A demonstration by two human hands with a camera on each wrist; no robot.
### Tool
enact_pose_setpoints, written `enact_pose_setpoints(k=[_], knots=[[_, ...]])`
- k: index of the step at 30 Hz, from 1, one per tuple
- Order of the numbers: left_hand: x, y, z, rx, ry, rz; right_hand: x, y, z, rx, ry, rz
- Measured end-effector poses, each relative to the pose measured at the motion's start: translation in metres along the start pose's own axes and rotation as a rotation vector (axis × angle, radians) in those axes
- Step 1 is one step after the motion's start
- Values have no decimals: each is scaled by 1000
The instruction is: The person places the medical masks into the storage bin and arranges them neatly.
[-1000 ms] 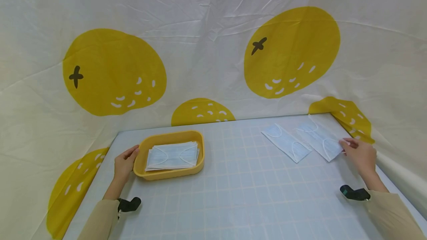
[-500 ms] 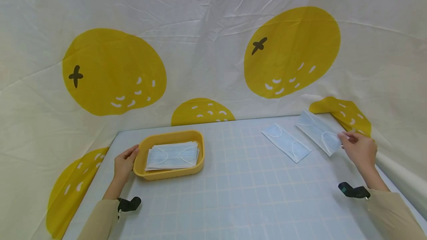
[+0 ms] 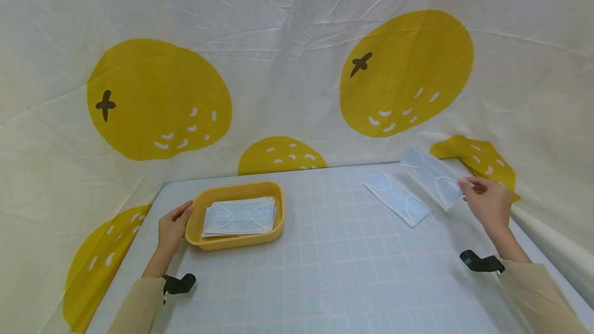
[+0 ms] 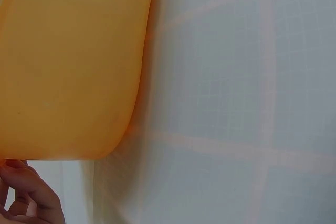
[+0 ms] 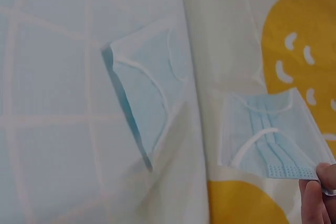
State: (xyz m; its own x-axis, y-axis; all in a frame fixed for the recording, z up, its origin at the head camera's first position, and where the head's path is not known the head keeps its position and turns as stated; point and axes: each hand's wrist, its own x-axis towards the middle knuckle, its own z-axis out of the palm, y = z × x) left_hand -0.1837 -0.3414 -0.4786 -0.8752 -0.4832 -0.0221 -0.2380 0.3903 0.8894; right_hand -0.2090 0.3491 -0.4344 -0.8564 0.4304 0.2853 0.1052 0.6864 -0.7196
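Observation:
My right hand pinches a pale blue face mask by its near right corner, and the mask slants up over the far right of the table. In the right wrist view the held mask shows its pleats and white ear loops, with thumb and fingertips at one corner. A second face mask lies flat on the table just left of it. At the left, my left hand grips the left end of a yellow plastic tray. Inside the tray lies a stack of face masks.
A table with a pale blue checked cover lies beneath everything. White cloth printed with big yellow fruit hangs behind the table and along its sides. Each wrist carries a dark device, and both sleeves are beige.
My right hand has lifted its face mask off the table and carried it up and to the left, towards the other mask. The left hand and the tray have stayed put.

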Motion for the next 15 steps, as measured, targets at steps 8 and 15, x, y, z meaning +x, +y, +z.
enact_pose_setpoints(k=[8,15], knots=[[-1,0,0,-3,-8,-13,-9,-17,15,43,5,-58],[1,0,0,3,-1,-14,-14,-30,29,72,-18,-80]])
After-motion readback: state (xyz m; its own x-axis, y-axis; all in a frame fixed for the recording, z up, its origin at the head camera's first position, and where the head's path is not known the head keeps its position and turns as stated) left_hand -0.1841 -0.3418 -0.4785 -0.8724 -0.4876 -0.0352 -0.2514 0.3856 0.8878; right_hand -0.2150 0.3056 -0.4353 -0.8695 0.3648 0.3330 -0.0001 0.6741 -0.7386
